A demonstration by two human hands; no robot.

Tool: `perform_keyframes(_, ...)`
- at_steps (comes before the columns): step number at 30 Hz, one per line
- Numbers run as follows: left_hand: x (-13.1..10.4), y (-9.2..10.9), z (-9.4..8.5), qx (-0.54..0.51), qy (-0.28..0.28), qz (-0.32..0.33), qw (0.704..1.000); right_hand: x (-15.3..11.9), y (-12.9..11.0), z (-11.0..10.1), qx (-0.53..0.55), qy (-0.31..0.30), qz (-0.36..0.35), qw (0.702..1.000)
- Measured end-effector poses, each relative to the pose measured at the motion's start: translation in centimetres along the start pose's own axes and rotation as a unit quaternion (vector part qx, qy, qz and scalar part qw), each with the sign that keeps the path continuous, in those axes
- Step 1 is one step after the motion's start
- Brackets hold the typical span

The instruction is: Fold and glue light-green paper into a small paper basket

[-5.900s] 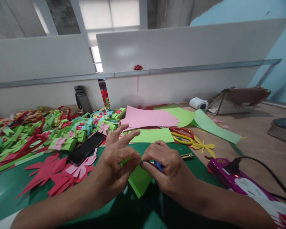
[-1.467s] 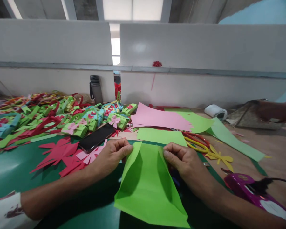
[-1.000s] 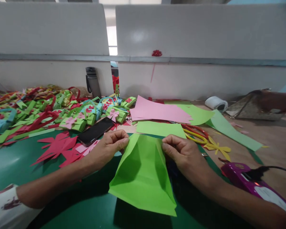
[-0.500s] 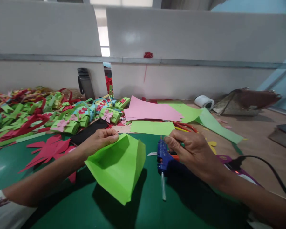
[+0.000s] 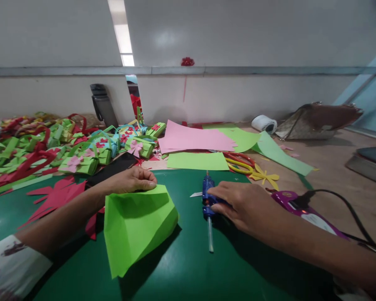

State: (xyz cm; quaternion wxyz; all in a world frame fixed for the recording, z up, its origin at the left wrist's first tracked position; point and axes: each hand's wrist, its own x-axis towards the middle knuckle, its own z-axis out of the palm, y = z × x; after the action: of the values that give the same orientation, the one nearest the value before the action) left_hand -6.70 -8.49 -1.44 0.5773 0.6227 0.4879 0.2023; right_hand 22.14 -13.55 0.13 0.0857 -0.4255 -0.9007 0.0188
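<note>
My left hand pinches the upper edge of a folded bright green paper piece, which is creased like an open pouch and hangs over the green mat. My right hand has its fingers closed around the blue glue gun, which lies on the mat. A clear glue stick sticks out of the gun's back end toward me. The gun's handle is hidden by my hand. Beside the gun lies a small pale pointed piece.
Red paper cutouts lie left, before a heap of small paper bags. Pink sheets and a light green strip lie ahead. A yellow paper flower, a purple corded device and a handbag are right; a bottle stands behind.
My right hand has come down from beside the glue gun's tip and closed on its body. My left hand has turned the green paper, which now hangs lower and further left.
</note>
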Motion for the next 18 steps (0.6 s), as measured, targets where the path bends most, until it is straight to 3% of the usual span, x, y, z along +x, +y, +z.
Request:
perform_keyframes(7, 0.3, 0.2, -0.5, 0.036, -0.025, 0.006, 0.999, -1.8, 2.2, 1.2, -0.129, 0.006, 0.004, 0.992)
perform_keyframes(12, 0.9, 0.2, -0.8, 0.064, -0.031, 0.007, 0.997, -2.6, 3.6, 3.0, -0.062, -0.005, 0.004, 0.998)
perform_keyframes(15, 1.4, 0.2, -0.6, 0.077, -0.014, 0.011, 0.997, -3.0, 3.8, 3.5, -0.015, 0.036, -0.005, 0.999)
perform_keyframes(18, 1.9, 0.0, -0.2, 0.088, 0.016, 0.020, 0.996, -3.0, 3.3, 2.2, 0.056, 0.095, -0.002, 0.994)
